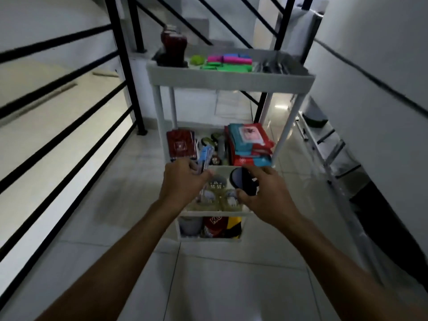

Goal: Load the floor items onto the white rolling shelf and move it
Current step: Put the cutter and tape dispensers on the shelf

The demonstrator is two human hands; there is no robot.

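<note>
1. Fingers of the left hand (pixel 185 176) were curled round a slim blue packet (pixel 205 156), and those of the right hand (pixel 266 188) pinched a dark round lid or tin (pixel 243 183) between thumb and forefingers; both hands hovered over one of the lower trays of the white rolling shelf (pixel 231 76).

2. Directly beneath the fingers, that tray held clear glass jars (pixel 217 195), blurred and hard to count.

3. Risk, as a judgement: the dark round piece was held only at its edge, so a loosened pinch could drop it onto the glass below, chipping a jar or bouncing out to the tiled floor (pixel 220 274).

4. Risk: the blue packet stood tilted at the tray's lip just beyond the left fingers; let go there, it could slide off rather than settle inside.

5. Risk: the shelf is on wheels, so any push from a hand on its rim could roll it toward the black stair railing (pixel 129 89).

6. Just beyond the fingers, the tray above carried a dark red box (pixel 181 144), small dark tins, and stacked red wipe packs (pixel 250 140).

7. Far beyond and above the fingers, the top tray held dark red bottles (pixel 173 40), pink and green packets (pixel 228 63) and something silvery, too blurred to name.

8. Nearer than the fingers, the bottom tray held red and yellow pouches (pixel 220 228).
</note>
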